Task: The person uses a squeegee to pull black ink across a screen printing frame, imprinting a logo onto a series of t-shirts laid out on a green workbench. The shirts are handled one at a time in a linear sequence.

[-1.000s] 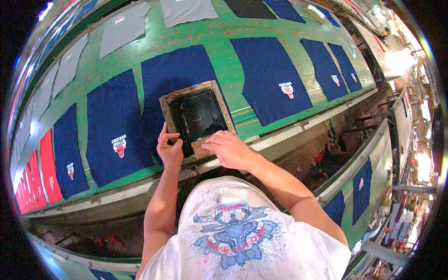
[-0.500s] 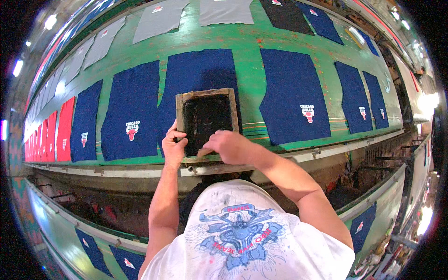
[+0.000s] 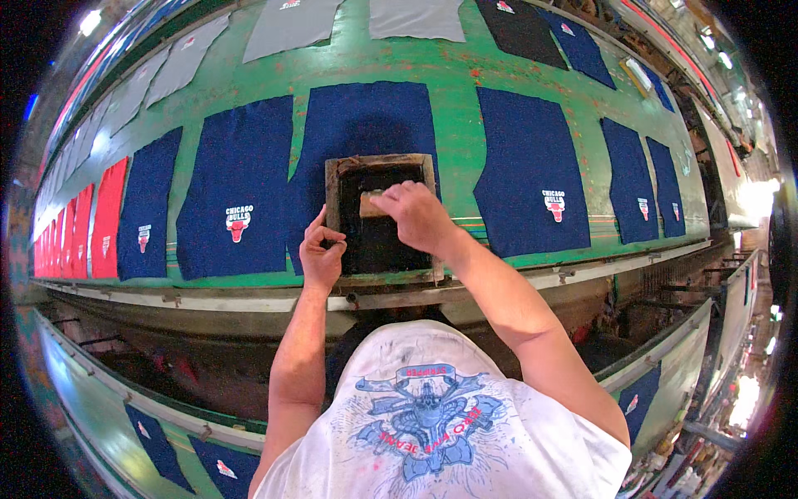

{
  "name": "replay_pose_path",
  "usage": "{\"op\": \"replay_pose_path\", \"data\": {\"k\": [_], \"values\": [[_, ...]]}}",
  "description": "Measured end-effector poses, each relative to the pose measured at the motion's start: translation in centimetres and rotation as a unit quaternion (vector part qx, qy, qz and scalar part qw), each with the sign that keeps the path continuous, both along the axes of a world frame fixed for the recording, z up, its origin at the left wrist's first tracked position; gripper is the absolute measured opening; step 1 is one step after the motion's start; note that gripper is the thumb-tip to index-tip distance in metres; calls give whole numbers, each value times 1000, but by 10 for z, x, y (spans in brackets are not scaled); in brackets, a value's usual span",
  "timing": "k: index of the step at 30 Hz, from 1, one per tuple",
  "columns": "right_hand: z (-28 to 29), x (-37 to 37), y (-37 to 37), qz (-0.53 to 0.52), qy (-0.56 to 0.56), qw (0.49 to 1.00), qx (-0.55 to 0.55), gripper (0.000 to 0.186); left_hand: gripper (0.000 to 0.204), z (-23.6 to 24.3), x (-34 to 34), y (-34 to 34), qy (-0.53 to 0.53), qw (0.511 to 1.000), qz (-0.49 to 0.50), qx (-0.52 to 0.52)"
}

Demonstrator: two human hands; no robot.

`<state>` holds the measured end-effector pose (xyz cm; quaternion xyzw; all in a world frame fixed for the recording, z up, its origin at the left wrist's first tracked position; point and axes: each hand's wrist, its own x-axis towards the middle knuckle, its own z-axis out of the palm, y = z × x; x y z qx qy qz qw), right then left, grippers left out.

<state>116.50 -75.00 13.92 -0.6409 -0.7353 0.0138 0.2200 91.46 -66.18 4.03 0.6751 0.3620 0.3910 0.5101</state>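
A small wooden screen-printing frame [image 3: 379, 162] with dark ink inside lies on a navy fabric panel [image 3: 366, 108]. My left hand [image 3: 321, 256] is at the frame's left side, its fingers curled against the edge. Inside the frame, my right hand [image 3: 418, 218] grips a squeegee [image 3: 370, 205] with a pale wooden handle, towards the far part of the mesh. The squeegee's blade cannot be made out against the dark ink. The frame hides the fabric under it.
Navy panels with a bull's-head print lie left [image 3: 233, 183] and right [image 3: 536, 166] on the long green table [image 3: 453, 125]. Red panels [image 3: 110, 216] are farther left; grey ones [image 3: 291, 33] line the far side. A metal rail [image 3: 224, 298] runs along the near edge.
My right hand has moved the squeegee from the near end of the frame towards its far end. My left hand stays at the frame's left side. The view has shifted slightly.
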Motion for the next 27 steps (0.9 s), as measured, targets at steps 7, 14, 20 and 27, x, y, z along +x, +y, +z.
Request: {"op": "replay_pose_path", "data": {"k": [7,14,20,27], "values": [[6,-49,-64,28,3,998,-57,46,16,-1,4,-1,-18,1000,5,2],[21,-75,-96,24,11,995,-93,47,13,7,2,-2,48,998,19,40],[26,-77,-108,-9,123,987,-103,49,13,8,3,-1,47,998,7,37],[-4,-61,-128,-272,200,941,11,52,19,12,2,-3,71,997,0,29]]}}
